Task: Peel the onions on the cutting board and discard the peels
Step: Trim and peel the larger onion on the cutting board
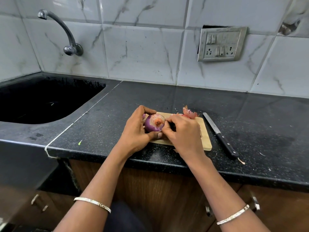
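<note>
At the counter [250, 114], we hold 1 purple onion [154, 122] over the left end of the cutting board [205, 138]. Our left hand [135, 131] has its fingers [147, 110] curled round it, while our right hand [182, 133], fingers bent tight, pinches at the onion's right edge. Loose peels [189, 113] lie at the board's far edge, and 1 knife [220, 134] rests just beside it.

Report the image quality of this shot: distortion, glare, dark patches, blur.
Head view: wide-angle distortion bows the countertop edge and wall tile lines; the sink is nearly black, its inside unreadable; soft reflections lie on the countertop behind the cutting board; the onion, left hand, right hand and knife are sharp and evenly lit; the top right corner is blurred.
</note>
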